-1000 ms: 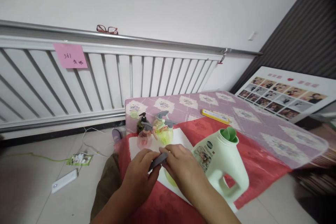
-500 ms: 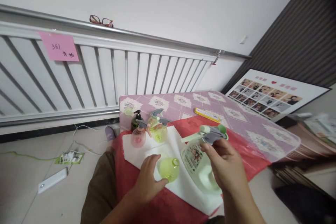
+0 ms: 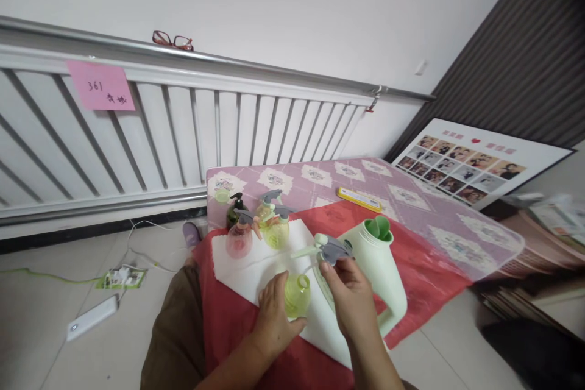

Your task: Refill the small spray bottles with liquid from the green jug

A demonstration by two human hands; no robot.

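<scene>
A white radiator (image 3: 256, 128) stands beyond the pale green jug (image 3: 388, 274), running off to its left. The tabletop (image 3: 414, 219), in a purple patterned cover, spreads out behind the jug, and a board of photos (image 3: 484, 161) stands to the jug's far right. A red cloth (image 3: 429, 274) shows on both sides of the jug; a white sheet (image 3: 256, 274) lies on that cloth to the jug's left. The jug is upright, with a green insert (image 3: 378, 228) in its mouth.

Left of the jug, the left hand (image 3: 274, 317) is curled around an open yellow-green bottle (image 3: 297, 301). The right hand (image 3: 351, 298), nearer the jug and partly in front of it, pinches a grey spray head (image 3: 336, 251) whose pale nozzle points away from the jug, above the open bottle.

Farther left of the jug are a yellow bottle (image 3: 276, 236), a pink bottle (image 3: 238, 244) and a dark pump bottle (image 3: 232, 218). A flat yellow case (image 3: 359, 199) lies behind the jug, and a small green lid (image 3: 222, 196) lies well to its left.
</scene>
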